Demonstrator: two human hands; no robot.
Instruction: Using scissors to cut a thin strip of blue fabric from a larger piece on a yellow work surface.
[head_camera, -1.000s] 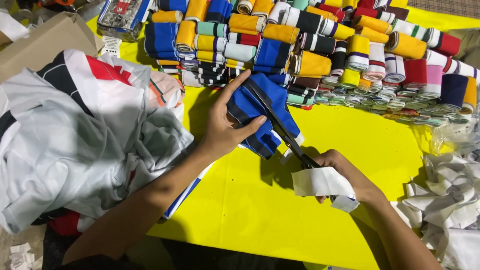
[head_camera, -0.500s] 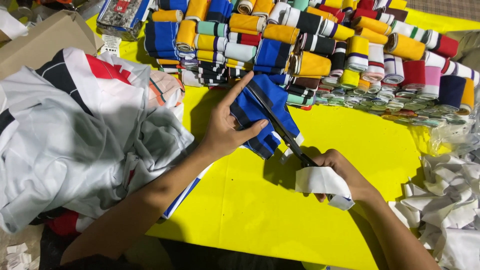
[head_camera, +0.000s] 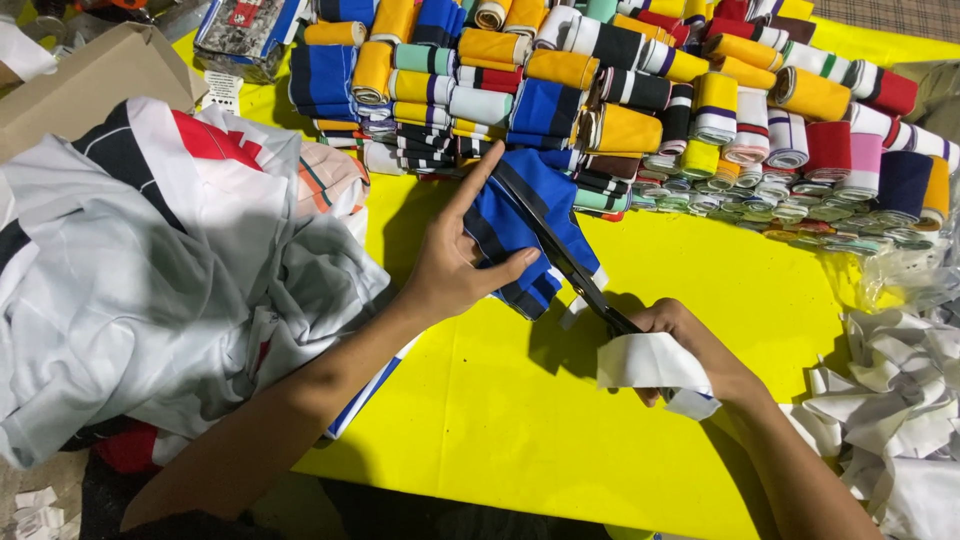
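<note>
Left hand (head_camera: 455, 265) at centre frame pinching a blue striped fabric piece (head_camera: 520, 235) on the yellow table (head_camera: 520, 420), right hand (head_camera: 690, 345) lower right closed around black scissors (head_camera: 565, 255) and a white scrap (head_camera: 650, 365), blades across the fabric, rolled ribbed bands (head_camera: 640, 90) along the top, white garments (head_camera: 150, 290) at left

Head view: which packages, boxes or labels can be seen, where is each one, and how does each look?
Cardboard box: top left, beside the grey garment pile; plain brown, flap open.
Plastic-wrapped pack: top edge, left of the fabric rolls; flat, clear wrap, blue and red edges.
Paper tag: below that pack, on the yellow table; small white rectangle.
</note>
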